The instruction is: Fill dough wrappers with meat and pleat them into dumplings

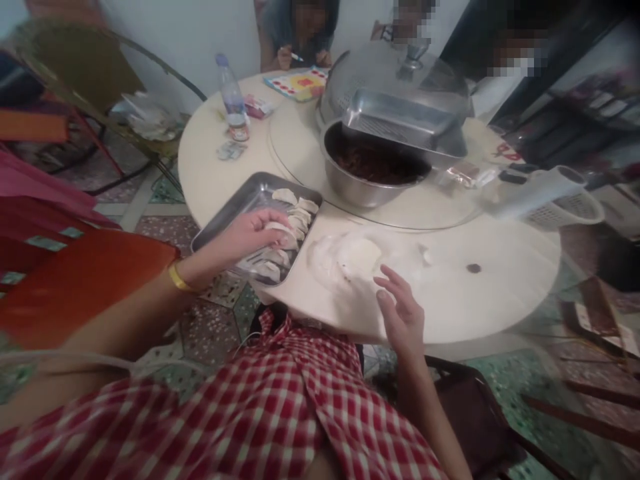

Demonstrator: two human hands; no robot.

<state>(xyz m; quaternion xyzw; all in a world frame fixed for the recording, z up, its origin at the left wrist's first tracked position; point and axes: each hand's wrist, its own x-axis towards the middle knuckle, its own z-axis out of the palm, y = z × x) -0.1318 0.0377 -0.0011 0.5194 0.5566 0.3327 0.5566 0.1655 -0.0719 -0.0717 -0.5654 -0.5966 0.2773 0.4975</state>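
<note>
Over the metal tray (225,213) my left hand (260,233) pinches a pale folded dumpling (283,235) between thumb and fingers. Several more dumplings (300,220) lie in a row along the tray's right side, partly hidden by that hand. My right hand (400,303) hovers at the table's near edge, holding nothing, its fingers apart. Just beyond its fingertips, a round dough wrapper (364,257) rests on a floury patch of the table. A small white lump, perhaps dough (426,255), sits farther right.
On the round table (500,293) stands a metal bowl of dark filling (370,187), with an oblong pan (405,127) on its rim and a domed lid (395,73) behind. A bottle (231,90) is at back left, a white basket (565,200) at right. A person (300,33) sits opposite.
</note>
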